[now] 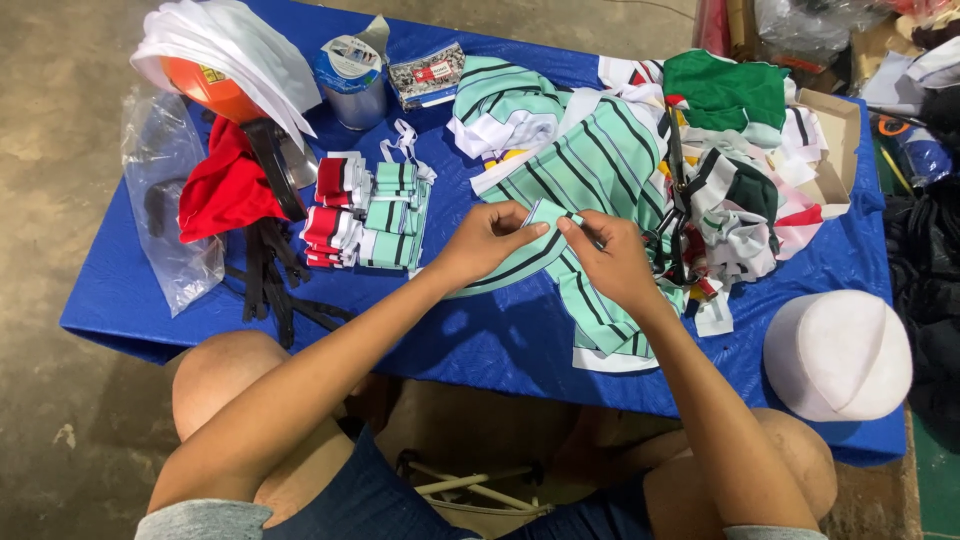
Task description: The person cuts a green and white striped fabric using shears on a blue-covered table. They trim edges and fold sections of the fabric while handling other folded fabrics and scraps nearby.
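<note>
Lying on the blue table (480, 345) is a big mint striped cloth (590, 165). Above it, the left hand (485, 240) and right hand (610, 258) pinch a small mint strip (548, 212) (fingers closed on both ends). The strip runs sideways, left to right.

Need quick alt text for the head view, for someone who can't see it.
Both hands, left and right, pinch a small mint-green striped fabric strip above a blue table. Folded strips lie stacked left, cloth scraps right.
</note>
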